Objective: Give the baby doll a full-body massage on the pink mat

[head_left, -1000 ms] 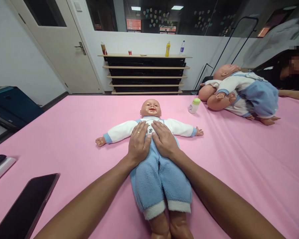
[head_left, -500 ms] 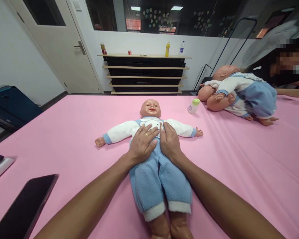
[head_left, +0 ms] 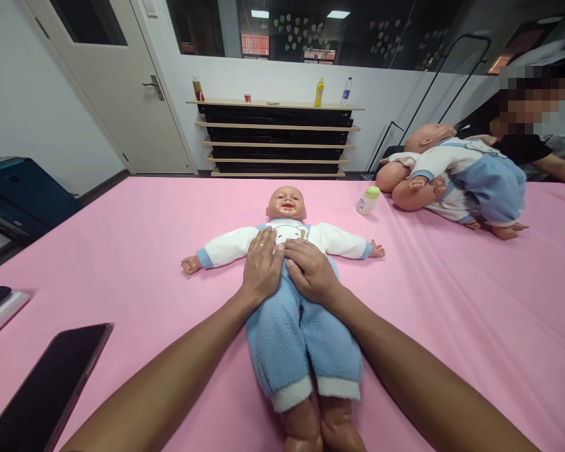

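Observation:
On its back, arms spread wide, a baby doll (head_left: 287,204) lies with its head at the far side and its feet toward me. It wears a white top with blue cuffs and fuzzy blue trousers (head_left: 282,345). My left hand (head_left: 263,263), a ring on one finger, rests flat along the left side of the doll's belly, fingers pointing to its head. Across the middle of the belly lies my right hand (head_left: 311,267), fingers stretched out and angled to the left. Its fingertips come up to my left thumb. The hands cover part of the bear print on the top.
Pink cloth (head_left: 136,238) covers the table. A small bottle with a green cap (head_left: 368,201) stands beyond the doll's arm. Two more dolls (head_left: 489,179) are piled at the right, near a person (head_left: 522,125). A phone (head_left: 47,389) lies at the near left.
My right hand has turned from pointing up the chest to lying across the belly. My left hand has straightened toward the doll's head. The person at the right has shifted.

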The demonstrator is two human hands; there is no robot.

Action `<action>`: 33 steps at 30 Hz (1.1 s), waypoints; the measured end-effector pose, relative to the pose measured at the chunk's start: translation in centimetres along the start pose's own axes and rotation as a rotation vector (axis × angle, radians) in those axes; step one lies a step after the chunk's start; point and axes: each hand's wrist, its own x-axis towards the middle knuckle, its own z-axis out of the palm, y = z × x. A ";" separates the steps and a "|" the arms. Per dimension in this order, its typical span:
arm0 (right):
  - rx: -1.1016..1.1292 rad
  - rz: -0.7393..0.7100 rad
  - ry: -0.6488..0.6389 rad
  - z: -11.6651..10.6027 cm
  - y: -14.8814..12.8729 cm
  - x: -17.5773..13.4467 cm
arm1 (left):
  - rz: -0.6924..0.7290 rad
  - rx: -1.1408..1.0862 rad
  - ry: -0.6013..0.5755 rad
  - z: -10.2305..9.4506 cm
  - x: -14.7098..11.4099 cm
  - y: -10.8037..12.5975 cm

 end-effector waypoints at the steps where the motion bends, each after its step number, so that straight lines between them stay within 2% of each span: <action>1: -0.015 0.002 -0.041 0.0 0.1 0.1 | -0.008 0.008 0.014 0.0 -0.1 0.0; 5: -0.083 0.094 -0.104 0.2 0.4 0.6 | 0.050 0.038 0.016 -0.4 -0.3 0.4; 13: -0.105 0.281 -0.076 0.7 1.2 0.7 | 0.259 0.102 -0.031 -1.5 -0.6 1.6; 20: -0.070 0.466 0.067 1.4 2.3 0.1 | 0.420 0.096 -0.114 -1.9 -0.3 2.0; 24: -0.033 0.533 0.194 1.6 2.6 -0.4 | 0.453 0.125 -0.253 -2.4 0.1 2.5; 28: -0.017 0.451 0.322 1.1 1.7 -0.5 | 0.445 0.157 -0.370 -2.7 0.5 2.6; 33: 0.019 0.201 0.341 0.2 0.2 -0.4 | 0.287 0.124 -0.317 -1.8 0.7 2.0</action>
